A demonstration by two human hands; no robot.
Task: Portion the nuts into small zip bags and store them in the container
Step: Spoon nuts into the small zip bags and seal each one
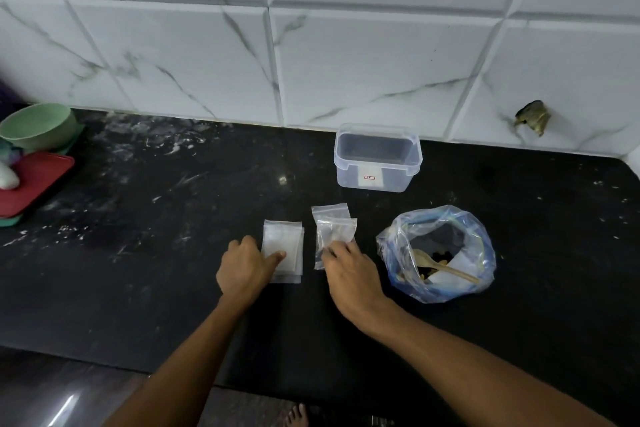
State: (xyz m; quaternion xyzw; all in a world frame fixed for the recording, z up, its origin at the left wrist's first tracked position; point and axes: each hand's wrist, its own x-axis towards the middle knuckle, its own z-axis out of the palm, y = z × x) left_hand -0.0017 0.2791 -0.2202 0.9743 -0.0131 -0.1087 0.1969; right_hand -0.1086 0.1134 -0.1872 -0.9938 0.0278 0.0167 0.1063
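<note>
While the left hand (pixel 244 269) presses the zip-bag stack (pixel 283 250), the right hand (pixel 349 272) pinches an upright-lying bag (pixel 330 232).

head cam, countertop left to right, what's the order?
Green bowl → red tray → left hand → stack of small bags → right hand → big bag of nuts.

clear small zip bags (pixel 333 232) flat beside nuts bag (pixel 437 253), open empty container (pixel 377 157) behind

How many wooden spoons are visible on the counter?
1. The wooden spoon lies inside the open large plastic bag with the nuts, right of the right hand. Its bowl end is partly hidden by the bag's folds.
</note>
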